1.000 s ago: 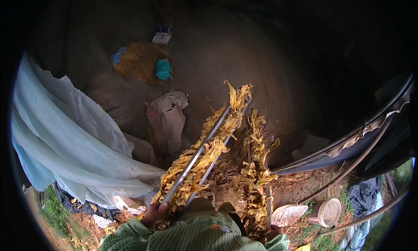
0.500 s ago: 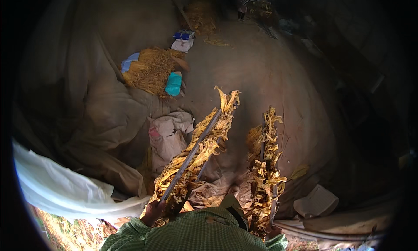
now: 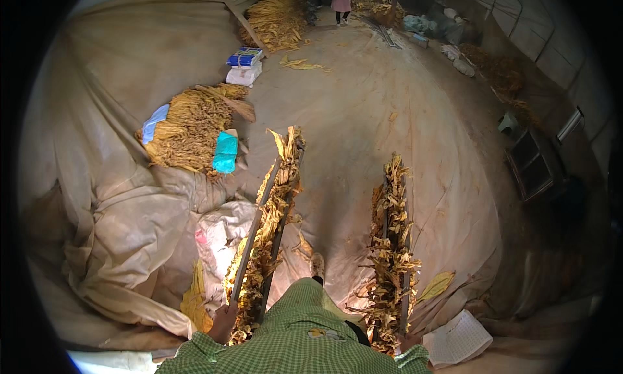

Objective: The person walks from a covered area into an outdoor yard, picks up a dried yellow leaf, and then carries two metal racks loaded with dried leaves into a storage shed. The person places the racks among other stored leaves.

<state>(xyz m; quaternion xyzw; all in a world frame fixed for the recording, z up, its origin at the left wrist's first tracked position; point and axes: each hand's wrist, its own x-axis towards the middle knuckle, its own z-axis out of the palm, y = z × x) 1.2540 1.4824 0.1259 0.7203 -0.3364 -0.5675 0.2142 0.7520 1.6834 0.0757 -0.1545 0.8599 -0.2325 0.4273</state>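
Note:
My left hand (image 3: 224, 322) is closed on the near part of a long, narrow leaf rack (image 3: 245, 260). Dark bars run along both sides of it, with dried yellow-brown leaves, like tobacco, packed between them. On my right, a second leaf rack (image 3: 407, 286) of the same kind points forward. My right hand (image 3: 403, 343) grips its near end, low beside my body; the sleeve and leaves hide most of the fingers. Both racks slant away from me, one at each side. Between them a shoe (image 3: 317, 265) shows on the sheeted ground.
A pile of dried leaves (image 3: 191, 124) with blue and teal pieces lies ahead left, near a blue-and-white tied bundle (image 3: 244, 66). A crumpled pale sack (image 3: 224, 228) lies left. Far ahead, a person (image 3: 341, 3) in pink stands. White gridded sheet (image 3: 457, 340) lies right.
The view has brightened and moved forward. The left rack has swung left and points more straight ahead. The white plastic sheeting at left has mostly left the view. Both hands keep their racks.

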